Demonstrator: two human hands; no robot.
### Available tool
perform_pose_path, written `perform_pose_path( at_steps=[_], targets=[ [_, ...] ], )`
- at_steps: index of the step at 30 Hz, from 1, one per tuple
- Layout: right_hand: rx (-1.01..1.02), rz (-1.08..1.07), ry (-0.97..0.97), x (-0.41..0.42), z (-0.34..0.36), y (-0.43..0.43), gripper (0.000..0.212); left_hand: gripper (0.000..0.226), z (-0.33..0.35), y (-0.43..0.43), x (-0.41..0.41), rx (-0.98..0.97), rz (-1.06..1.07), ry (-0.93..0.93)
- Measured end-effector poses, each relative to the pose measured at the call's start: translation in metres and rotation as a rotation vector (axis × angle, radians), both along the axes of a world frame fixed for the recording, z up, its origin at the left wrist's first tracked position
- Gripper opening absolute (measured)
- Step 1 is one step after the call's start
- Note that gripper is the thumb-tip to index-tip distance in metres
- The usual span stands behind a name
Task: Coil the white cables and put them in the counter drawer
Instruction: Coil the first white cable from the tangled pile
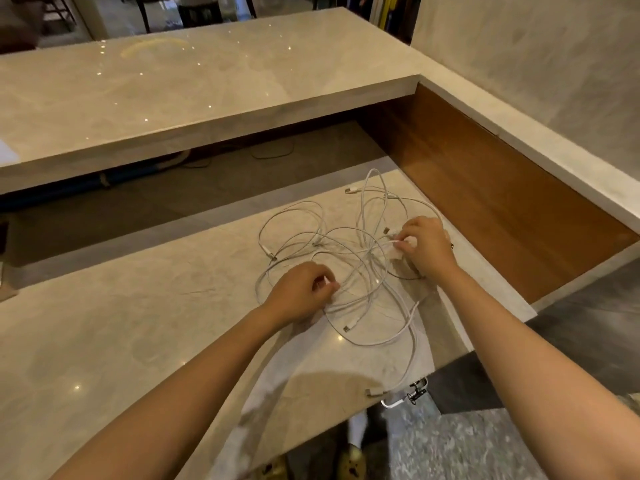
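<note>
1. Location: the white cables lie in one loose tangle on the pale stone worktop, towards its right end and close to the wooden panel. One end trails to the near edge, beside a small metal clip. No drawer can be made out from this view.
2. Left hand: fingers curled, pinching a strand at the near-left side of the tangle.
3. Right hand: fingers narrowed on a small white piece at the far-right side (plug block or bunched cable, cannot tell which).
4. Handling, as judged: thin, light and limp cords with some spring, so the loops stand up and cross each other. Pulling hard would likely tighten the crossings into knots. It looks better to find a connector end, lift it free, and feed that strand out loop by loop before winding.
5. Where to hold: just behind a connector, on the cord's thicker collar, and not mid-strand, where it slides through the fingers.
6. Materials: cords are smooth, round and matt white, with small metal-tipped plugs showing at several ends. The worktop is polished, veined and glossy enough to reflect points of light, so it is probably slick under the cords. The upper slab is the same stone. The panel is warm brown wood grain.
</note>
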State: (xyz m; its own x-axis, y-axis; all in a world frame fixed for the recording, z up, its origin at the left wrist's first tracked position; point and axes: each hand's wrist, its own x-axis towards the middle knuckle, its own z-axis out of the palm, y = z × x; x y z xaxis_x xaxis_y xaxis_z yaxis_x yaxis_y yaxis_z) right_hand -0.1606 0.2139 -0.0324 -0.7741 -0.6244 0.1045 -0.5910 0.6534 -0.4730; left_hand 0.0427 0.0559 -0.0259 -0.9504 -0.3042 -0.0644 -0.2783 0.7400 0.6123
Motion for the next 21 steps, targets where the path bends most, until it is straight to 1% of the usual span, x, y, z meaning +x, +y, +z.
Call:
perform_pose_path(
  at_steps=[1, 3, 4, 6, 8, 12, 14, 15, 16, 18, 20, 21],
  targets=[
    [-0.008, 0.056, 0.015, -0.002, 0.014, 0.002, 0.012, 0.019, 0.011, 0.002, -0.007, 0.02, 0.021, 0.063],
    [-0.03, 0.127, -0.024, -0.003, 0.047, 0.004, 0.015, 0.018, 0.038, 0.006, -0.027, 0.071, 0.07, 0.184],
    [-0.054, 0.141, -0.053, -0.002, 0.065, 0.004, 0.016, 0.017, 0.052, 0.008, -0.038, 0.112, 0.096, 0.234],
    [-0.122, 0.128, -0.041, -0.002, 0.097, 0.001, 0.016, 0.012, 0.08, 0.013, -0.06, 0.23, 0.137, 0.29],
    [-0.207, 0.082, -0.004, -0.001, 0.127, -0.002, 0.016, 0.009, 0.108, 0.02, -0.079, 0.385, 0.16, 0.298],
    [-0.37, -0.011, 0.006, 0.005, 0.182, -0.011, 0.015, 0.03, 0.161, 0.035, -0.101, 0.758, 0.176, 0.189],
    [-0.42, -0.029, 0.006, 0.013, 0.205, -0.011, 0.014, 0.039, 0.186, 0.039, -0.107, 0.868, 0.19, 0.166],
    [-0.432, -0.019, 0.004, 0.018, 0.215, -0.01, 0.015, 0.04, 0.198, 0.039, -0.11, 0.919, 0.207, 0.181],
    [-0.43, 0.005, 0.001, 0.024, 0.224, -0.008, 0.016, 0.037, 0.21, 0.039, -0.111, 0.967, 0.227, 0.205],
    [-0.38, 0.08, -0.025, 0.037, 0.243, 0.0, 0.02, 0.025, 0.233, 0.038, -0.112, 1.027, 0.267, 0.253],
    [-0.309, 0.147, -0.059, 0.045, 0.259, 0.009, 0.028, 0.015, 0.252, 0.035, -0.11, 1.04, 0.295, 0.281],
    [-0.305, 0.152, -0.067, 0.045, 0.267, 0.013, 0.03, 0.013, 0.26, 0.033, -0.11, 1.038, 0.296, 0.293]
  ],
)
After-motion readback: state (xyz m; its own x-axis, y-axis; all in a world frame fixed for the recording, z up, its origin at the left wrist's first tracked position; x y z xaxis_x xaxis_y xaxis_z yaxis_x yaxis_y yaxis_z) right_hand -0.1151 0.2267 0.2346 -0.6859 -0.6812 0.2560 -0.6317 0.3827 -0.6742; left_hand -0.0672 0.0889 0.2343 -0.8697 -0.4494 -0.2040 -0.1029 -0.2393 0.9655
